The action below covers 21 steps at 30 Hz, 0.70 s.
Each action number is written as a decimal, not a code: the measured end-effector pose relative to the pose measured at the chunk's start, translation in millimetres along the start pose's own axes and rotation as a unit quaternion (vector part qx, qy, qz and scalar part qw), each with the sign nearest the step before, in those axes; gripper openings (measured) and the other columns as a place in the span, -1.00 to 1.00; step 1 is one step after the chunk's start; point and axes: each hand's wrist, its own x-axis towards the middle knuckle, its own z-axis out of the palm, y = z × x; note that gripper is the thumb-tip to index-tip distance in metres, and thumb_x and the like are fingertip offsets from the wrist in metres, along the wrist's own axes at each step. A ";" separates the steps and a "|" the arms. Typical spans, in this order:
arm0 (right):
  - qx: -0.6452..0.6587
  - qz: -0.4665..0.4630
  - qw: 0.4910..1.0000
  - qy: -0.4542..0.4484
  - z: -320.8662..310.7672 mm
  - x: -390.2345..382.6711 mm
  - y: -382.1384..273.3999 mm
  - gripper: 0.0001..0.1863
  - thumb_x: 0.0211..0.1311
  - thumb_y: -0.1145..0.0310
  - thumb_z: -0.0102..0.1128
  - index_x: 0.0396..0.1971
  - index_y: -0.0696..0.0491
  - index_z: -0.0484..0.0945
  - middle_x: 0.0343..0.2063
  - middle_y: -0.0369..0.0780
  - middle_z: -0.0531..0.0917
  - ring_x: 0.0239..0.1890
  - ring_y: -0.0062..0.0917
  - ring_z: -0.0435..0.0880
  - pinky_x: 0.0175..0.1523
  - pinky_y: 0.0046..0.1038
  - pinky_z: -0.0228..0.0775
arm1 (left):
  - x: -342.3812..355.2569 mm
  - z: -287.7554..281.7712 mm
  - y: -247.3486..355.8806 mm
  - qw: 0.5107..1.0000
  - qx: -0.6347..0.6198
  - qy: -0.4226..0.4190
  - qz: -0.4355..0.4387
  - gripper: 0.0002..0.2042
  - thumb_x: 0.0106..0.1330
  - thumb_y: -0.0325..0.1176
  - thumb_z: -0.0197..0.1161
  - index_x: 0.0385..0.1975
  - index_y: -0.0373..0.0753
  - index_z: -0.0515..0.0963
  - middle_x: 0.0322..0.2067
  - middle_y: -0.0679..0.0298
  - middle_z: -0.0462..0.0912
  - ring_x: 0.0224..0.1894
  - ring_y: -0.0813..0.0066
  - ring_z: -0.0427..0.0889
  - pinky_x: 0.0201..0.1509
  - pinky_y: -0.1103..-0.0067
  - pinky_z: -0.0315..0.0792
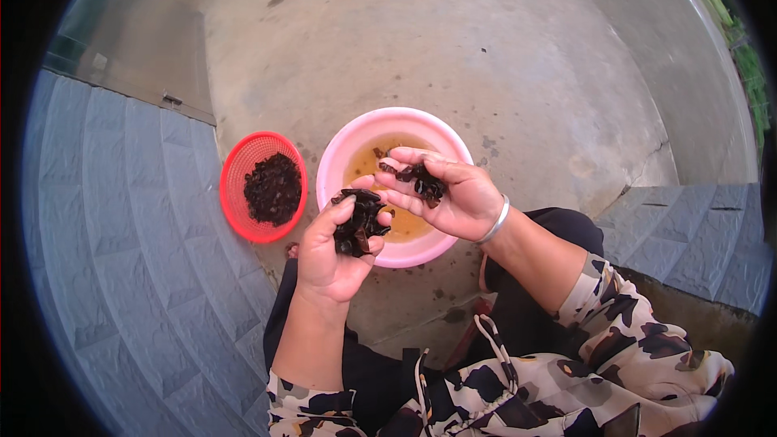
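Observation:
My left hand is closed round a clump of dark, wet wood ear mushrooms, thumb on top. Palm up beside it, my right hand holds a few smaller wood ear pieces between its thumb and palm, with the fingers pointing toward the left hand. A silver bangle circles the right wrist. Both hands are over a pink plastic basin of brownish-yellow water. Small dark bits float in the water, and my hands hide part of it.
Left of the basin stands a red plastic basket with a heap of wood ear mushrooms. It rests close to a grey-blue brick wall. Beneath everything is a concrete floor, and another low brick wall is at right.

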 end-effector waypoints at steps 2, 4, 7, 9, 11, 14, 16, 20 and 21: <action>-0.015 -0.016 1.000 0.013 2.2 2.1 0.7 -0.67 0.22 0.35 -0.13 -0.07 0.23 0.32 -0.06 -0.07 0.41 0.05 -0.27 0.38 0.14 -0.26 0.29 | 0.3 -6.3 0.0 1.000 0.016 0.008 0.004 -0.69 0.18 -0.42 0.00 -0.07 -0.31 0.35 -0.28 0.14 0.50 -0.30 0.37 0.51 -0.47 0.63 0.37; -0.008 -0.012 0.999 0.041 2.9 2.4 -1.0 -0.68 0.17 0.43 -0.07 -0.07 0.22 0.32 -0.06 -0.08 0.41 0.04 -0.28 0.40 0.11 -0.25 0.32 | 0.0 -8.2 -0.3 1.000 0.004 0.017 0.006 -0.70 0.18 -0.44 0.00 -0.06 -0.29 0.35 -0.29 0.16 0.50 -0.32 0.40 0.50 -0.48 0.64 0.35; 0.035 0.009 0.999 0.024 -0.5 3.5 -1.8 -0.70 0.14 0.47 -0.04 -0.11 0.20 0.34 -0.11 -0.07 0.44 -0.04 -0.30 0.45 0.02 -0.29 0.40 | -1.0 -9.6 -5.0 1.000 -0.001 0.030 0.010 -0.72 0.19 -0.45 0.02 -0.07 -0.26 0.36 -0.31 0.20 0.49 -0.36 0.44 0.46 -0.51 0.67 0.32; 0.008 0.001 1.000 -0.005 8.6 0.9 -1.2 -0.75 0.15 0.45 -0.03 -0.16 0.18 0.36 -0.19 -0.11 0.47 -0.13 -0.34 0.49 -0.07 -0.35 0.44 | -1.0 -12.1 -9.9 0.999 0.005 0.035 0.014 -0.73 0.21 -0.44 0.02 -0.08 -0.25 0.36 -0.33 0.22 0.48 -0.38 0.47 0.44 -0.52 0.67 0.30; -0.017 -0.011 0.999 -0.035 11.5 0.7 0.9 -0.80 0.17 0.43 -0.02 -0.21 0.15 0.38 -0.27 -0.14 0.51 -0.22 -0.39 0.53 -0.15 -0.40 0.48 | -1.2 -14.5 -15.1 0.999 0.008 0.040 0.013 -0.83 0.24 -0.37 0.03 -0.21 -0.24 0.36 -0.37 0.25 0.43 -0.37 0.50 0.38 -0.53 0.68 0.28; -0.145 -0.037 0.982 0.112 0.0 1.6 4.8 -0.86 0.19 0.36 -0.01 -0.32 0.11 0.40 -0.48 -0.26 0.49 -0.48 -0.56 0.49 -0.39 -0.54 0.42 | -2.3 -12.0 -18.1 0.999 0.018 0.049 0.003 -0.86 0.25 -0.34 0.03 -0.27 -0.23 0.36 -0.40 0.27 0.41 -0.41 0.51 0.36 -0.54 0.68 0.27; -0.182 -0.035 0.978 0.097 -2.6 4.7 3.9 -0.88 0.19 0.35 0.01 -0.38 0.08 0.41 -0.59 -0.35 0.42 -0.59 -0.69 0.38 -0.51 -0.63 0.28 | -4.0 -9.2 -17.3 0.998 0.041 0.049 0.005 -0.86 0.25 -0.34 0.04 -0.27 -0.22 0.36 -0.40 0.28 0.41 -0.41 0.52 0.36 -0.54 0.69 0.26; -0.187 0.020 0.979 0.083 13.2 -6.2 4.1 -0.89 0.16 0.37 0.07 -0.38 0.09 0.42 -0.62 -0.37 0.38 -0.63 -0.74 0.31 -0.59 -0.66 0.18 | -4.0 2.0 -17.4 0.989 0.107 0.089 0.039 -0.85 0.20 -0.34 0.13 -0.31 -0.24 0.40 -0.48 0.31 0.44 -0.50 0.55 0.43 -0.58 0.72 0.26; -0.237 0.011 0.968 0.076 17.1 -9.1 4.4 -0.88 0.16 0.36 0.07 -0.38 0.10 0.42 -0.64 -0.37 0.38 -0.65 -0.75 0.30 -0.61 -0.67 0.17 | -2.9 5.3 -18.4 0.989 0.109 0.088 0.038 -0.85 0.20 -0.34 0.13 -0.31 -0.24 0.40 -0.48 0.31 0.44 -0.50 0.55 0.43 -0.58 0.72 0.26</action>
